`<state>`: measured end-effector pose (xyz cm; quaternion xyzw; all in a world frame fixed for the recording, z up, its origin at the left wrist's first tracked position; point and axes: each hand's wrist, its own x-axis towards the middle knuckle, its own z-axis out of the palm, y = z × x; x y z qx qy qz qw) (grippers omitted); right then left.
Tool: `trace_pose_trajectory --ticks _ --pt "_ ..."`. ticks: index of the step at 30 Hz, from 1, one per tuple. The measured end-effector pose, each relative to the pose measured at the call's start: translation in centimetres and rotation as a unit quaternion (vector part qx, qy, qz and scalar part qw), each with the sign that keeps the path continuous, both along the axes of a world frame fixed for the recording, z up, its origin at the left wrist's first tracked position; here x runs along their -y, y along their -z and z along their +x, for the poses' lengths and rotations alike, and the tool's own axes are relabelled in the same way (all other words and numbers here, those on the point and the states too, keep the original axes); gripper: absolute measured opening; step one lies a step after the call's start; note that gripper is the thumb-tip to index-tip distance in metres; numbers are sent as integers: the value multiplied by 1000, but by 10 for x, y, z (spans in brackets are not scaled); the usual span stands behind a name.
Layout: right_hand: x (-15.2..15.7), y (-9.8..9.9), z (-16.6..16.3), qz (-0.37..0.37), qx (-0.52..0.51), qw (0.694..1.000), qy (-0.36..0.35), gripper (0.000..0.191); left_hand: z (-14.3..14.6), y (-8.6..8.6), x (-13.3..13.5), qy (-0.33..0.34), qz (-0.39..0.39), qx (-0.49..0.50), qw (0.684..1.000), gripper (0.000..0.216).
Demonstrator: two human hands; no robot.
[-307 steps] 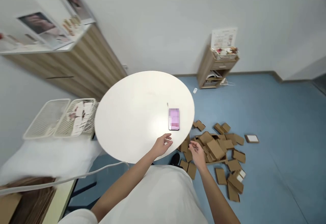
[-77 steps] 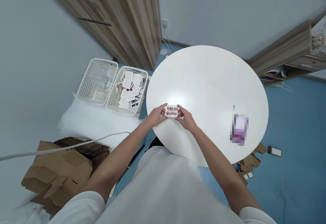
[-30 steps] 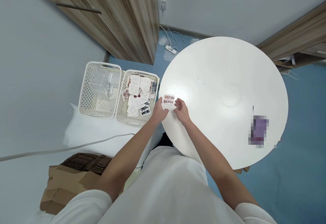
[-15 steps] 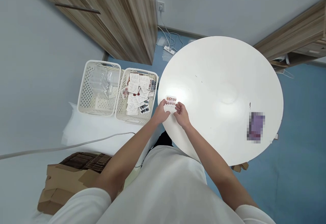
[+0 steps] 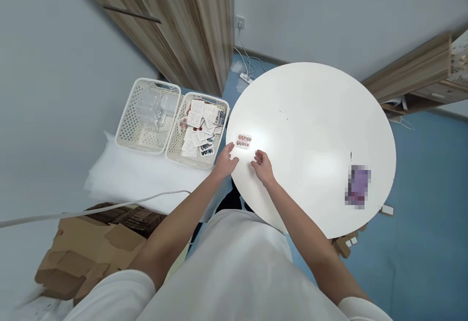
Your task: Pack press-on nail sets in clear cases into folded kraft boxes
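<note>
1 round white table (image 5: pixel 314 116) fills the middle. Left of it, on white padding (image 5: pixel 120 179), 2 white mesh baskets stand side by side. The left basket (image 5: pixel 125 135) holds clear plastic pieces, and the right basket (image 5: pixel 190 159) holds a heap of printed cards, too many to count. 1 blurred purple item (image 5: pixel 358 187) lies near the table's right edge. The left hand (image 5: pixel 226 158) and right hand (image 5: pixel 262 162) rest at the table's near-left rim, fingers loosely spread, holding nothing. 1 small nail card (image 5: pixel 243 141) lies flat just beyond their fingertips, seemingly untouched.
</note>
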<state>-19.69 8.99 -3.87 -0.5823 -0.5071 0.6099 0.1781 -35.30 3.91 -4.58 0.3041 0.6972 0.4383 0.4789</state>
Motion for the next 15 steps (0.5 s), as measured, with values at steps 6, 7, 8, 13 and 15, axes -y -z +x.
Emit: trace_pose_trajectory --ticks 6,7,8,13,15 --pt "16 -11 38 -12 30 996 -77 46 14 -10 43 -56 -4 22 998 49" --pt "17 -13 42 -13 27 995 -91 44 15 -12 52 -70 -4 13 997 47" --pt "18 -14 45 -13 22 994 -103 43 15 -15 61 -86 -4 2 996 46" --pt "18 -21 27 5 -29 986 -166 36 5 -40 103 -160 -7 -52 986 40" --pt "17 -27 7 14 -52 979 -198 34 -5 -51 117 -189 -8 -68 980 40"
